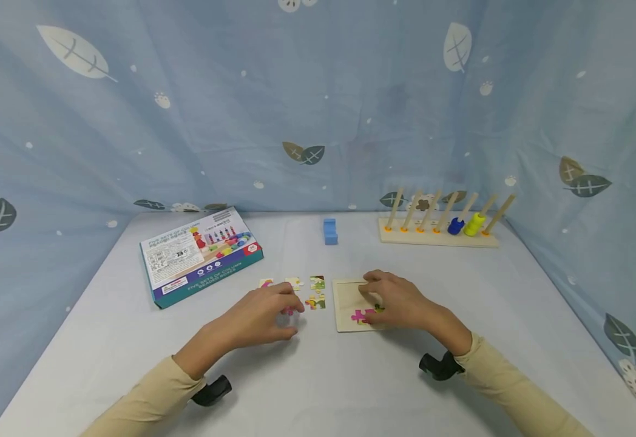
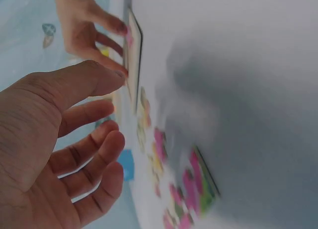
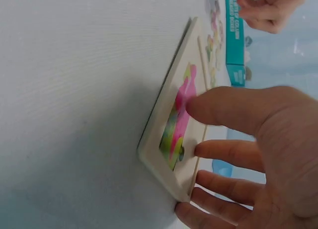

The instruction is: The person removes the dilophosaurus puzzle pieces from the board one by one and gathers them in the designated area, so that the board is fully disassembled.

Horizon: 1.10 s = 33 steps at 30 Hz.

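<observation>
A square wooden puzzle tray (image 1: 344, 298) lies on the white table, with some pink and green puzzle pieces (image 3: 179, 122) fitted in its near right part. Over this tray is my right hand (image 1: 402, 301); its thumb rests on or just above the pink pieces, and the other fingers spread toward the far side with nothing gripped. To the left lie several loose jigsaw pieces (image 1: 317, 283), in pink, green and yellow. My left hand (image 1: 263, 315) hovers beside them with loosely bent fingers and nothing held, partly hiding some in the head view.
A boxed toy set (image 1: 200, 255) lies at the back left. Behind the pieces stands a small blue block (image 1: 330, 232). At the back right is a wooden peg board (image 1: 438, 239) with blue and yellow beads on two pegs. A patterned curtain (image 1: 318, 109) hangs behind.
</observation>
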Available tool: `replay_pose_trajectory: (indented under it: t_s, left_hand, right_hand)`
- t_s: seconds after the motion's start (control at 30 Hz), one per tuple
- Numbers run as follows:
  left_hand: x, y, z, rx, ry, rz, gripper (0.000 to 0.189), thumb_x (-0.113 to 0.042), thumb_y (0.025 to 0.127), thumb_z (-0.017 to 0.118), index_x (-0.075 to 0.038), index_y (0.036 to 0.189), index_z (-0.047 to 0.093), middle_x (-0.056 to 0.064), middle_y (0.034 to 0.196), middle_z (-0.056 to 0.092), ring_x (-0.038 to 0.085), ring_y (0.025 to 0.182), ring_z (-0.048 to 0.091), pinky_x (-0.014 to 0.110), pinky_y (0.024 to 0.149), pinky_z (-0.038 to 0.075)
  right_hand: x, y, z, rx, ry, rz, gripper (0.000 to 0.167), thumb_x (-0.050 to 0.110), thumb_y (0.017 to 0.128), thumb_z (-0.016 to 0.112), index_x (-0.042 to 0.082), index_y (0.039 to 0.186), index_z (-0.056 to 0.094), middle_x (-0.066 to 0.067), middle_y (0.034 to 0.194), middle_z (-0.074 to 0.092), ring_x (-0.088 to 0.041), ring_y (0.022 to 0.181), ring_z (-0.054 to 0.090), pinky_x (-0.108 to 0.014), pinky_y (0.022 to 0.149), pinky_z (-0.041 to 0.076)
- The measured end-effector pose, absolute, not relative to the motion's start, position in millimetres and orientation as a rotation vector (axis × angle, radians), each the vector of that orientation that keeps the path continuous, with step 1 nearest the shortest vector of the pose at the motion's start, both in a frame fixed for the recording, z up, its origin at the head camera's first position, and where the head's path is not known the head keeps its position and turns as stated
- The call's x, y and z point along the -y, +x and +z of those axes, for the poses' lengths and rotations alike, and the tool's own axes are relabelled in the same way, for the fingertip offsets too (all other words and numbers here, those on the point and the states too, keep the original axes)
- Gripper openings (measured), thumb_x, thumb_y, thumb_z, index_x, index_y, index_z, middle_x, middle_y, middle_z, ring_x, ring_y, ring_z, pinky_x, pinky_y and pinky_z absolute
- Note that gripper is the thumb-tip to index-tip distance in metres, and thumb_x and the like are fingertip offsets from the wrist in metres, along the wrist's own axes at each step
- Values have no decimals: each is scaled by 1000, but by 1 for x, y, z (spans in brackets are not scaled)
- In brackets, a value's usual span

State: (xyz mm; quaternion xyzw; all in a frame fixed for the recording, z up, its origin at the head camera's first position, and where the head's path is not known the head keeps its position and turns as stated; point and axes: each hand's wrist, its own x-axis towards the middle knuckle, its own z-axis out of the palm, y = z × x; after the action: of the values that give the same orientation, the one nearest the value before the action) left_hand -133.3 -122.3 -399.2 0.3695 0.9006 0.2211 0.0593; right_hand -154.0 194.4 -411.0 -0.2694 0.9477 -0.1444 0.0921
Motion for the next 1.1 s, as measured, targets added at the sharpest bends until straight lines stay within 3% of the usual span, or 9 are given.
replay_pose_trajectory:
  t_s: [0.23,0.67,1.1]
  left_hand:
    - [98,-139,-401,-2670,1197,617,33,-29,82,83,-17,112,74,-4,107,63,10,88,62,27,74,51]
    - [51,-151,-408,-2689,1320,446,34,-33,82,81,-19,111,73,-4,104,62,8,89,56,26,76,50]
    - [6,-162,-414,-2667,1350,361,29,-31,82,81,-17,106,72,-6,96,59,9,84,52,22,67,45]
  right_hand:
    - [-192,-154,-410,-2812,-796,-423,50,18,81,79,6,129,68,-16,143,51,-35,130,49,-55,98,45]
    - [-196,-156,-409,-2814,-783,-366,52,22,80,84,7,128,69,-15,139,52,-34,127,50,-52,95,47]
    - [-199,-158,-407,-2795,-816,-435,43,12,79,81,11,121,72,-14,138,52,-34,124,51,-53,90,49]
